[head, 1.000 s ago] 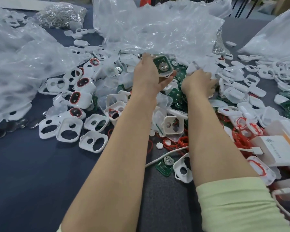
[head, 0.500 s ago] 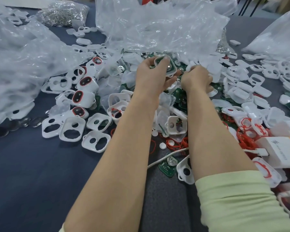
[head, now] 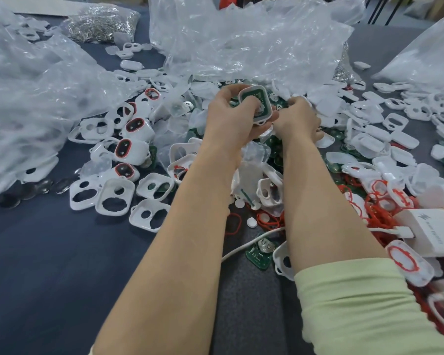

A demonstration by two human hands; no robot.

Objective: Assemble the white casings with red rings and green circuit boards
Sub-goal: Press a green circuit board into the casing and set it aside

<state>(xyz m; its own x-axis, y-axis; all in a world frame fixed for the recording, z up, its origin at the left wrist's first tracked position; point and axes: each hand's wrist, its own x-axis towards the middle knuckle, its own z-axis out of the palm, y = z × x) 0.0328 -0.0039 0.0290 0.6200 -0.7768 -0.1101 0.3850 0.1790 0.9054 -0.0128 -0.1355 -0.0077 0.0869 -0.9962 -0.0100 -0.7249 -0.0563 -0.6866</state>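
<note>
Your left hand (head: 228,116) holds a white rounded-rectangular plastic casing (head: 267,103) just above the heap, with its fingers curled round the casing's far-left edge. The casing's open face is tilted up and toward you, and a green circuit board (head: 254,94) is seated inside it. Its long axis runs far to near, the near end leaning a little to your right. Your right hand (head: 296,119) sits just beside the casing's right edge, knuckles up and fingers curled down into the parts; you cannot tell whether it pinches anything. Left of your left forearm stands a row of finished white casings with red-ringed faces (head: 124,149). Nearer to you lie empty white two-hole casing frames (head: 114,199), flat on the dark blue bench (head: 49,265). Between your forearms lie loose red rubber rings (head: 269,221), a white cable (head: 251,244) and a spare green board with a round metal contact (head: 261,252). Crumpled clear plastic bags close in the far side (head: 241,42) and the left side (head: 23,98). A white cardboard box (head: 436,226) and more red rings crowd your right. The widest bare stretch of bench is at your near left, and the parts thin out there toward the near edge of the view.
</note>
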